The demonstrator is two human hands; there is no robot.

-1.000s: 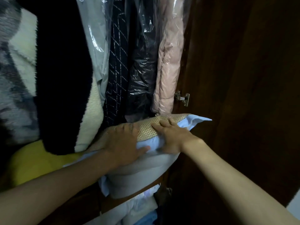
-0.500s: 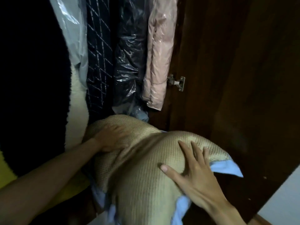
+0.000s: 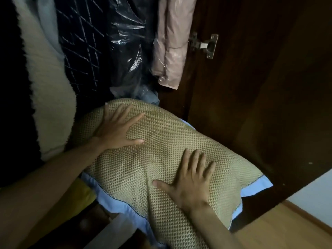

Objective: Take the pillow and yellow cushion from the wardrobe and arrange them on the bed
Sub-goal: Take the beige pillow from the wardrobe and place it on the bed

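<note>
The pillow has a beige mesh top and a light blue border. It lies tilted, half out of the wardrobe, with its right end in front of the open door. My left hand presses flat on its upper left part, fingers spread. Nearer to me, my right hand presses flat on its lower right part in the same way. A strip of the yellow cushion shows low on the left, under the pillow's edge and my left forearm; most of it is hidden.
Clothes hang above the pillow: a cream fleece, dark garments in plastic covers and a pink jacket. The dark wooden wardrobe door with its metal hinge stands open on the right. Wooden floor shows at lower right.
The pillow has come out of the wardrobe toward me and turned its mesh top up. Both hands have gone from gripping its edge to lying flat on top.
</note>
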